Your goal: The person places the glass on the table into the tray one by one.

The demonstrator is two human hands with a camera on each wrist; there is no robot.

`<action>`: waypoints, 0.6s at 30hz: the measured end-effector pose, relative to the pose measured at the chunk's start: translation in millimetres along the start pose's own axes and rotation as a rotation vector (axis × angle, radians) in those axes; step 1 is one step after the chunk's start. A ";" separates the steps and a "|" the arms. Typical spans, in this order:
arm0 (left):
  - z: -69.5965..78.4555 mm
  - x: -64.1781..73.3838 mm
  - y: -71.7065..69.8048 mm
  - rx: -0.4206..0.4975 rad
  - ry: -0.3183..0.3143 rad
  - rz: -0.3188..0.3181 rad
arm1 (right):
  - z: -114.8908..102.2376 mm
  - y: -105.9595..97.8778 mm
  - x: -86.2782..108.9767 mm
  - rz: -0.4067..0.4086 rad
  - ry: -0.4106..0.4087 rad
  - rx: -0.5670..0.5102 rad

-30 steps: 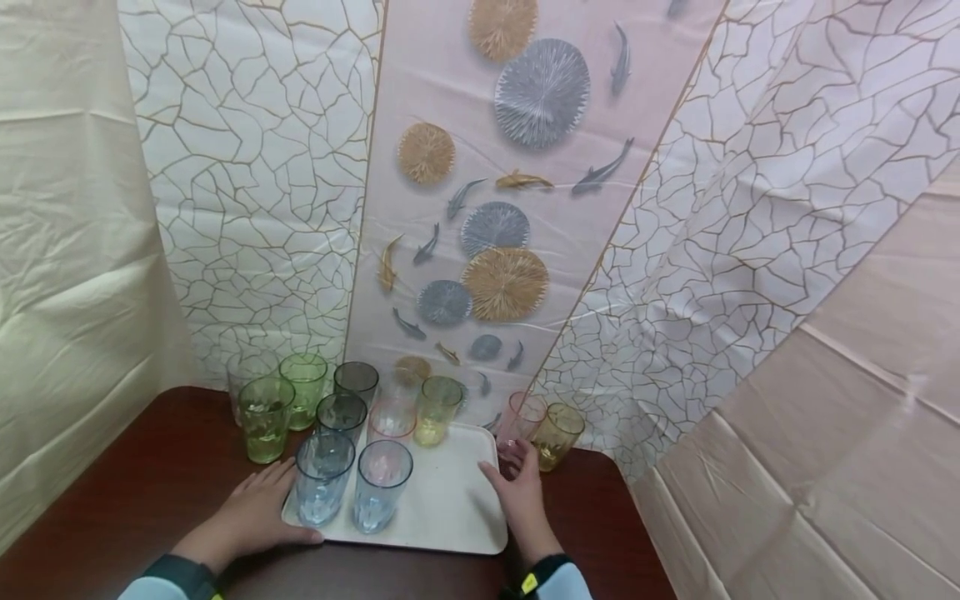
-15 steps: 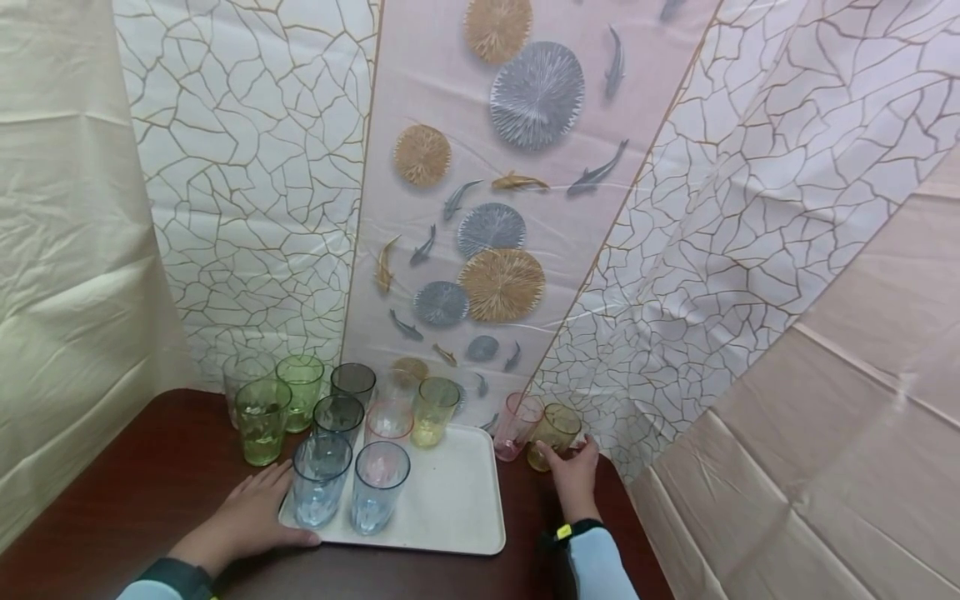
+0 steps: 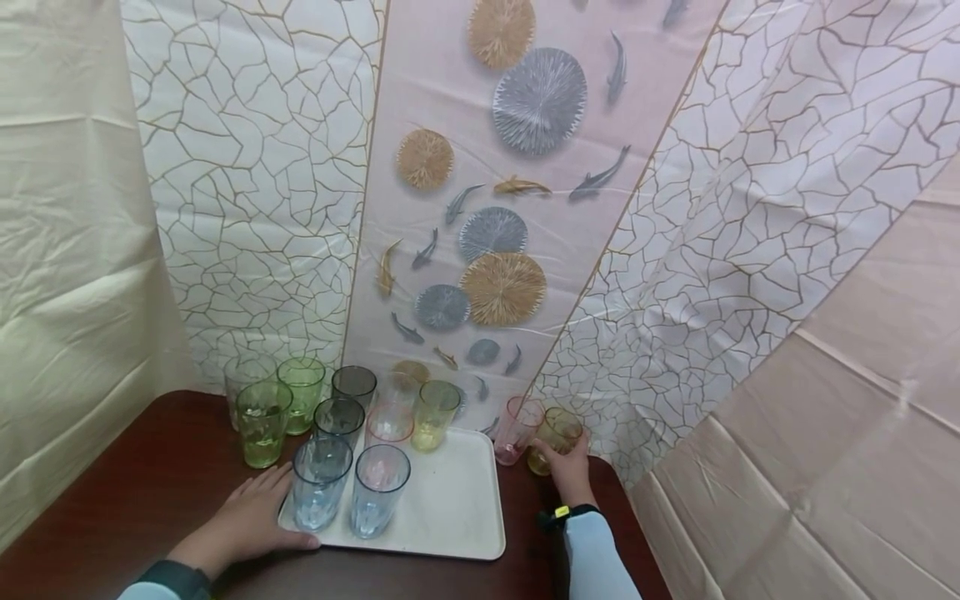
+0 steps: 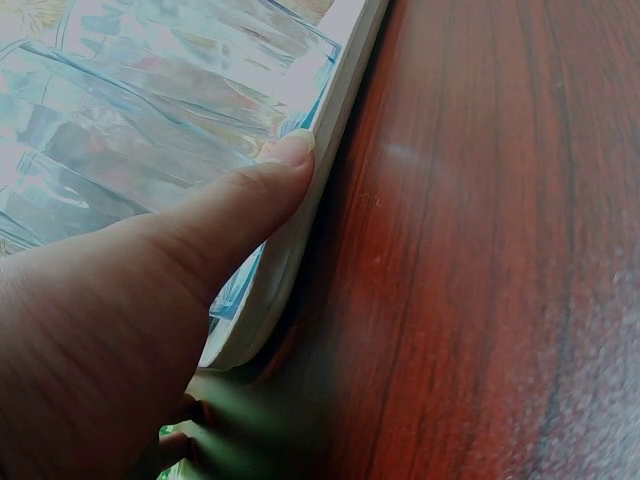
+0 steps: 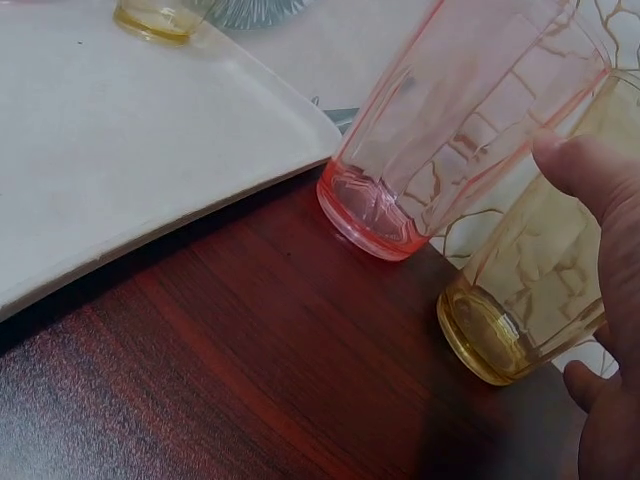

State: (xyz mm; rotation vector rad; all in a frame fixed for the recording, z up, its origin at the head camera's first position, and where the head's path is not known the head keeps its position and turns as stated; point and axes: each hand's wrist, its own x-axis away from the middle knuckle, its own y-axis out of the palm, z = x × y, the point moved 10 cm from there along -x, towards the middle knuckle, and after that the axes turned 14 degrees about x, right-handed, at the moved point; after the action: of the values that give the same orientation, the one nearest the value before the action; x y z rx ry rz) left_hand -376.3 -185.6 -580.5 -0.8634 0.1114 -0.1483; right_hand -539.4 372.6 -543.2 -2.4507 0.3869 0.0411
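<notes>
My left hand [image 3: 251, 517] rests at the near left corner of a white tray [image 3: 450, 500], fingers stretched along its side. In the left wrist view its thumb [image 4: 235, 205] lies on the tray rim beside a clear blue glass. Off the tray's right side, my right hand [image 3: 572, 471] holds an amber glass [image 3: 557, 427], thumb on its left and fingers at its right. The glass stands upright on the table, its base showing in the right wrist view. A pink glass [image 5: 420, 150] stands just left of it, between it and the tray.
On the tray stand two blue glasses [image 3: 321, 487], a red-rimmed glass [image 3: 388, 421], a yellow glass [image 3: 435, 417] and dark glasses [image 3: 339, 417]. Green glasses [image 3: 262, 425] stand left of the tray on the brown table [image 3: 135, 492]. Patterned cloth [image 3: 450, 208] hangs behind.
My right hand has moved right, from beside the tray's right edge and the pink glass to the amber glass, and its fingers have closed round it. The left hand has stayed at the tray corner.
</notes>
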 end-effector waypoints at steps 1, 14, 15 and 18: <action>-0.2 0.1 -0.2 -0.001 0.000 0.002 | 0.5 0.3 -0.1 0.001 0.008 -0.002; 0.1 0.6 0.3 -0.009 -0.009 -0.003 | -1.0 -10.2 13.4 0.049 0.017 -0.041; -0.1 0.4 0.2 -0.008 -0.011 -0.004 | -2.3 -12.1 16.1 0.050 0.015 -0.035; -0.5 0.1 0.2 -0.010 -0.008 -0.002 | -7.5 -17.6 26.0 0.053 0.013 -0.018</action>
State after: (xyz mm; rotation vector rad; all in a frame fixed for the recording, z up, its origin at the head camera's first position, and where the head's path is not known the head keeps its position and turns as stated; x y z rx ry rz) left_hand -376.3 -185.9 -580.9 -0.8744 0.1036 -0.1464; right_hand -510.0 374.2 -529.9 -2.4588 0.4597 0.0510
